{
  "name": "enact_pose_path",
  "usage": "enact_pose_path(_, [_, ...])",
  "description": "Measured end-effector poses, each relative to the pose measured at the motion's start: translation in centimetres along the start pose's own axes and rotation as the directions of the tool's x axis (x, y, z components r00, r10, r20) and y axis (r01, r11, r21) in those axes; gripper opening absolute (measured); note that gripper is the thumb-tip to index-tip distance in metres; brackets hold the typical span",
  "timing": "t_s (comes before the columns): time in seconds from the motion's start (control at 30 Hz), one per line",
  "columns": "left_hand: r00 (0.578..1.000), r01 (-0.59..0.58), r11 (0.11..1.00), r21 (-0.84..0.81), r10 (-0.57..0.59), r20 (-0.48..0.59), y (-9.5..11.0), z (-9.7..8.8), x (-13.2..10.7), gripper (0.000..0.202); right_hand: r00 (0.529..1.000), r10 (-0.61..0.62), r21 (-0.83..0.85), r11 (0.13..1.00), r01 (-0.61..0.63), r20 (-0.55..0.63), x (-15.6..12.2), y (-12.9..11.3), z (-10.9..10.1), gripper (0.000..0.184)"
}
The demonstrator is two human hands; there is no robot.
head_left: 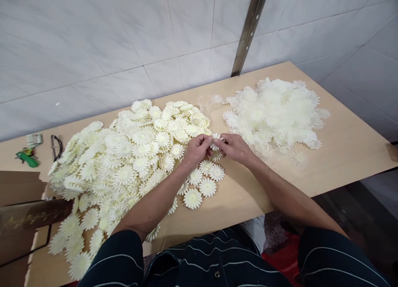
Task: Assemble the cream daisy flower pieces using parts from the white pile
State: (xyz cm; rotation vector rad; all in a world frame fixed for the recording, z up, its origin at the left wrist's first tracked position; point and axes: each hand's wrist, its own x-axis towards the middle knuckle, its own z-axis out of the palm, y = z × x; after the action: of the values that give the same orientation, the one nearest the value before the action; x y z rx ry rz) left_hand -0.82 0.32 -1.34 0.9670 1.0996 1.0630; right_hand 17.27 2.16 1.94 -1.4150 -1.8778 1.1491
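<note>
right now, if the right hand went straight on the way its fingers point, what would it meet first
Most likely the left hand, just past the pale flower it shares with the right hand, though depth there is hard to judge.

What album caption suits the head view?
Left hand and right hand hold a pale flower between a creamy heap and a whiter heap.

The left flower heap [124, 162] and right flower heap [273, 113] share the table [342, 146]

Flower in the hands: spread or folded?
Spread, where visible: the flower fans out between left hand and right hand. Cannot tell for the covered part.
</note>
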Motion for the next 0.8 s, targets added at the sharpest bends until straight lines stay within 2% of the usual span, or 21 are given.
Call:
enact_pose_path(0.1, [1.0, -0.007, 1.0, 0.015, 0.008, -0.029, -0.02, -0.2, 0.05, 0.056, 0.998, 0.012, 0.135, 0.991, -0.02, 0.058, 0.12, 0.2, 0.25, 0.07])
enact_pose_path(0.2, [0.989, -0.104, 0.982, 0.156, 0.118, -0.084, 0.07, -0.25, -0.18, 0.052, 0.999, 0.021, 0.241, 0.97, -0.033, 0.05, 0.27, 0.43, 0.4, 0.073])
enact_pose_path(0.3, [0.979, -0.16, 0.952, 0.261, 0.187, -0.082, 0.26, -0.03, -0.55, 0.051, 1.0, 0.012, 0.136, 0.991, -0.012, 0.002, 0.3, 0.45, 0.28, 0.072])
enact_pose_path(0.5, [0.982, -0.17, 0.947, 0.271, 0.184, -0.03, 0.32, 0.41, -0.81, 0.057, 0.996, -0.071, -0.104, 0.992, 0.065, -0.057, 0.06, 0.1, 0.29, 0.066])
enact_pose_path(0.57, [0.983, -0.168, 0.948, 0.272, 0.182, -0.027, 0.28, 0.42, -0.79, 0.057, 0.996, -0.065, -0.067, 0.996, 0.062, -0.053, 0.0, 0.07, 0.46, 0.069])
enact_pose_path(0.7, [0.979, -0.169, 0.933, 0.317, 0.196, -0.054, 0.34, 0.21, -0.67, 0.056, 1.0, 0.001, 0.144, 0.99, 0.003, -0.028, -0.04, 0.27, 0.69, 0.072])
enact_pose_path(0.73, [0.977, -0.165, 0.929, 0.33, 0.199, -0.071, 0.37, 0.11, -0.6, 0.056, 0.998, -0.004, 0.167, 0.986, 0.015, -0.063, -0.04, 0.34, 0.69, 0.071])
enact_pose_path(0.8, [0.972, -0.155, 0.925, 0.346, 0.205, -0.112, 0.4, -0.09, -0.43, 0.056, 0.974, -0.066, 0.127, 0.987, 0.095, -0.218, -0.09, 0.47, 0.65, 0.067])
